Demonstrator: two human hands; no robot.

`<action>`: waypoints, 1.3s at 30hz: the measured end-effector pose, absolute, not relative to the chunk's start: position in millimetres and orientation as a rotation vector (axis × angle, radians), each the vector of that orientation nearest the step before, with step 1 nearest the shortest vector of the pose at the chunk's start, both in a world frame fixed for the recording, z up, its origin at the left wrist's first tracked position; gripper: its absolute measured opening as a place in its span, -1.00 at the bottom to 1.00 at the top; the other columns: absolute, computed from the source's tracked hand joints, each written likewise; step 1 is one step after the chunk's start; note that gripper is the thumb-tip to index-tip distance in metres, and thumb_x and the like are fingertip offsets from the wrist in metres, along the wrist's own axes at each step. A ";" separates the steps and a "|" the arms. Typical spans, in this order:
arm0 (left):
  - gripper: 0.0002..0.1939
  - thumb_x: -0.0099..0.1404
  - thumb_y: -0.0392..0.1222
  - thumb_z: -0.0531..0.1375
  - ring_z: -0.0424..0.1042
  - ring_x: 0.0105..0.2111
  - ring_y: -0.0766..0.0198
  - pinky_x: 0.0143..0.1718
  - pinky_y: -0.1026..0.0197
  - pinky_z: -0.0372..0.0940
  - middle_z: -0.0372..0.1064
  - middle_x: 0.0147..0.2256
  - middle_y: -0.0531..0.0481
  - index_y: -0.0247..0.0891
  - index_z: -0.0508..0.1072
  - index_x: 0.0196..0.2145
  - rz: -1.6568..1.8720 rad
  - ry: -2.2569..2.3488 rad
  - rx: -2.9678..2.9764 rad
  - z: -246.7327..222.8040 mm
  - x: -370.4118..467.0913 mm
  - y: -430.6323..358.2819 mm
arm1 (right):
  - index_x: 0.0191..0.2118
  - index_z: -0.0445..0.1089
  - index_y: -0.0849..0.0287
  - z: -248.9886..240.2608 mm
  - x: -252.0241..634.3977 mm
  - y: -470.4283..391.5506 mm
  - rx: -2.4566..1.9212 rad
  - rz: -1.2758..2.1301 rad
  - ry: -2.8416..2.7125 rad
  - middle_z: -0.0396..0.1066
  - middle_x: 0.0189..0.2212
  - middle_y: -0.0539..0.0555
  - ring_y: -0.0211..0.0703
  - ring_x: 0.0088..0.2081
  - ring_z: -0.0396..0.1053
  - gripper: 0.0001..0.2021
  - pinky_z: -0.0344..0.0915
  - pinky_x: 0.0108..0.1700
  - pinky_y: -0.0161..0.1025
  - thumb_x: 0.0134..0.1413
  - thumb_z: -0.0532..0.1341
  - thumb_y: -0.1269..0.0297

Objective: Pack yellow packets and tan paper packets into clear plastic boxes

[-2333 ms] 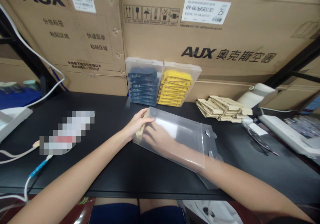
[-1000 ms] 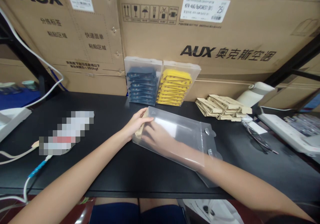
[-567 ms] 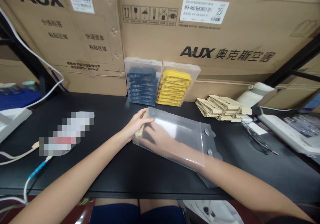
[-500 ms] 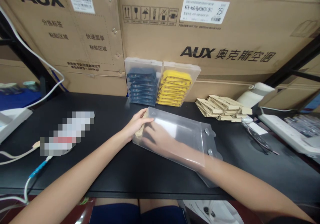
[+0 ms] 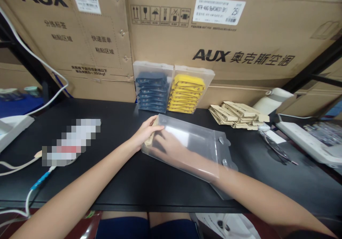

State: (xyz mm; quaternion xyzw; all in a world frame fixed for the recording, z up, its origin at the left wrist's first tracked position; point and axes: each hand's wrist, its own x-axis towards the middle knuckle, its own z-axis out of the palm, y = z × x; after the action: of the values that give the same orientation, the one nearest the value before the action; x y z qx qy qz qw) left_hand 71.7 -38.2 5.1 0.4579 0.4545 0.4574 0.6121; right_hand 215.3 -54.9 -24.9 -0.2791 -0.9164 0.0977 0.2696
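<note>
A clear plastic box (image 5: pixel 197 135) lies tilted on the black table, its flap end open toward the right. My left hand (image 5: pixel 146 132) is closed around the far left end, thumb over the top edge. Through the open end reaches my right hand (image 5: pixel 169 144), seen through the plastic inside the box. Its fingers are bent against a beige packet (image 5: pixel 149 140) at the left end; glare and the plastic blur the fingertips. Two similar boxes stand upright behind, one with blue packets (image 5: pixel 152 93), one with yellow packets (image 5: pixel 187 93).
Several beige packets (image 5: pixel 237 115) are piled at the right, beside a white bottle (image 5: pixel 274 100). Glasses (image 5: pixel 278 151) and a white power strip (image 5: pixel 307 141) lie further right. Cables (image 5: pixel 40 182) run along the left. Large cardboard boxes (image 5: pixel 165 43) stand behind the black table (image 5: pixel 112 189).
Almost nothing differs. My right hand has shifted very slightly inside the clear box; my left hand and the box stay in place.
</note>
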 end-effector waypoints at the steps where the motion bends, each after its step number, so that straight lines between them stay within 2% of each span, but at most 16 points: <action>1: -0.47 0.01 -0.26 0.29 0.38 -0.02 0.04 -0.04 0.13 0.30 0.36 0.02 -0.12 -0.22 0.37 -0.01 1.053 1.050 1.055 5.1 71.8 -38.1 | -0.01 0.25 0.24 -25.3 215.4 -55.0 -0.763 0.263 -2.472 0.21 0.02 0.26 0.02 0.02 0.21 -0.70 0.24 0.00 0.01 0.22 0.04 0.20; 6: -0.47 0.03 -0.27 0.28 0.39 -0.03 0.06 -0.05 0.16 0.30 0.36 0.02 -0.11 -0.21 0.35 0.00 1.050 1.065 1.054 5.8 72.4 -38.4 | -0.04 0.29 0.22 -28.2 215.5 -54.0 -0.787 0.249 -2.493 0.22 0.00 0.24 0.01 0.00 0.22 -0.75 0.26 -0.03 0.02 0.24 -0.01 0.30; 23: -0.48 0.01 -0.27 0.29 0.41 -0.06 0.08 -0.08 0.19 0.31 0.37 0.01 -0.09 -0.21 0.37 -0.02 1.063 1.047 1.055 2.2 71.8 -36.7 | 0.02 0.25 0.24 -28.2 215.7 -52.7 -0.831 0.223 -2.479 0.20 0.02 0.26 0.02 -0.02 0.24 -0.65 0.25 -0.02 0.01 0.24 0.02 0.15; 30: -0.49 0.00 -0.27 0.29 0.42 -0.07 0.10 -0.09 0.19 0.31 0.39 -0.01 -0.09 -0.22 0.38 -0.03 1.064 1.058 1.051 3.5 72.2 -37.3 | 0.02 0.25 0.20 -29.7 213.9 -51.8 -0.820 0.228 -2.456 0.21 0.01 0.24 0.03 -0.01 0.22 -0.70 0.25 -0.04 0.02 0.24 0.02 0.22; 39: -0.47 -0.02 -0.25 0.31 0.41 -0.05 0.04 -0.04 0.12 0.30 0.40 -0.02 -0.11 -0.22 0.39 -0.04 1.052 1.063 1.048 5.5 72.2 -37.5 | 0.01 0.27 0.21 -31.0 214.6 -51.8 -0.802 0.242 -2.443 0.20 0.00 0.23 0.00 0.00 0.21 -0.70 0.22 0.01 0.01 0.24 0.02 0.21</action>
State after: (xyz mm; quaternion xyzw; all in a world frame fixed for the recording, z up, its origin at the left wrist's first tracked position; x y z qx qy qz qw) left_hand 72.2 -37.5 5.5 0.4543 0.4606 0.4559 0.6113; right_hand 214.6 -51.8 -31.0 -0.2984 -0.9093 0.0900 0.2758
